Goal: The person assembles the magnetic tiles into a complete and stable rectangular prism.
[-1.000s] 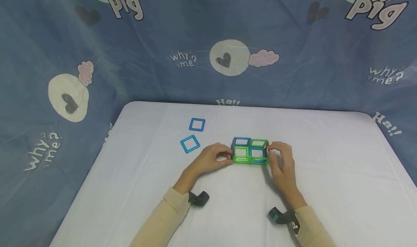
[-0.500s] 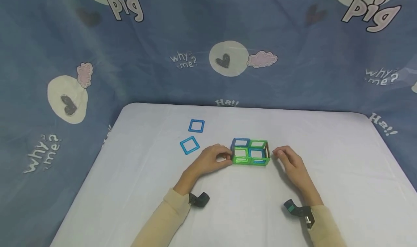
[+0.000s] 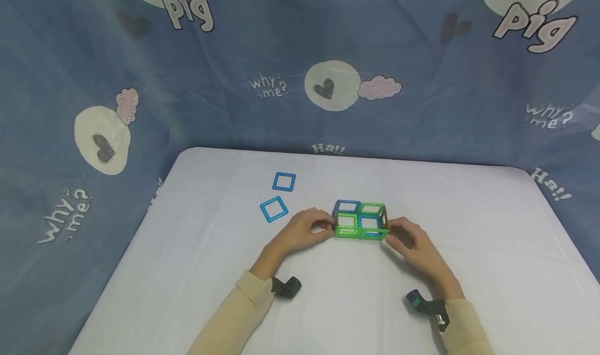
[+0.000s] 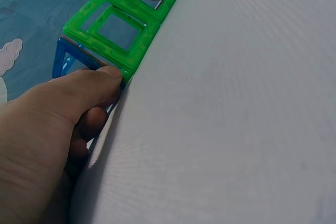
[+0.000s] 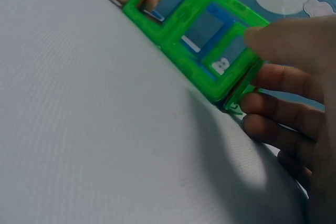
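Observation:
A low box of green and blue magnetic tiles stands on the white tabletop in the head view, with a reddish edge at its right end. My left hand holds its left end; in the left wrist view the thumb presses the front green corner, and curled fingers sit by the blue end tile. At the other end, my right hand grips the box between thumb and fingers. In the right wrist view its thumb lies on the green front, the fingers against the end wall, tips partly hidden.
Two loose blue square magnetic tiles lie flat left of the box: a darker one farther back and a lighter, turned one nearer. A blue printed cloth rises behind the white tabletop.
My right hand was at the box's right end, drew away to the right, and has come back against that end with thumb and fingers parted. The left hand and loose tiles stayed put.

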Available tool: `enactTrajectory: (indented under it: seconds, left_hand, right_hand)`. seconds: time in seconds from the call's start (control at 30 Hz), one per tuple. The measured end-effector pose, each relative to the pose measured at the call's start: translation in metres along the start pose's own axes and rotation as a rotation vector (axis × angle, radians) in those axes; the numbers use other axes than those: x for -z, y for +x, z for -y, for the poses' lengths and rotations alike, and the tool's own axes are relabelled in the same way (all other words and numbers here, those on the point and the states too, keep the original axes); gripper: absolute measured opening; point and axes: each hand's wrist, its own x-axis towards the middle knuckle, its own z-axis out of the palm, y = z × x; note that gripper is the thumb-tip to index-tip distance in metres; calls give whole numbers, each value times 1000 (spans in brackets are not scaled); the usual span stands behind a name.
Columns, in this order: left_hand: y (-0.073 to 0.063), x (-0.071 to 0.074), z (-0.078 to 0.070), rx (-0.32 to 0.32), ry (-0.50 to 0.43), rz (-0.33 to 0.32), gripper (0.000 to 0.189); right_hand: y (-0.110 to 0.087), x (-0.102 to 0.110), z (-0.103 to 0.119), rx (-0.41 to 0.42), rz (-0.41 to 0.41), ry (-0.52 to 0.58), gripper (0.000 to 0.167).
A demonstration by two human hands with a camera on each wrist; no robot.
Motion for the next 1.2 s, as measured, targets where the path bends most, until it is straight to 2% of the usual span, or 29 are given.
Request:
enactTrajectory:
  seconds: [0.23, 0.5, 0.73, 0.87, 1.2]
  left_hand:
    - [0, -1, 1, -2, 3, -13, 22]
    - [0, -1, 5, -5, -25, -25, 21]
    - [-2, -3, 5, 5, -56, -33, 21]
    - [-2, -2, 4, 15, -63, -39, 20]
    - [-3, -1, 4, -59, -71, -133, 18]
  right_hand:
    - [3, -4, -1, 50, -4, 18, 29]
    - [3, -4, 0, 61, -16, -3, 26]
    - [-1, -3, 2, 61, -6, 4, 38]
    - [-1, -4, 0, 89, -25, -10, 31]
    - [1, -4, 0, 102, -36, -9, 22]
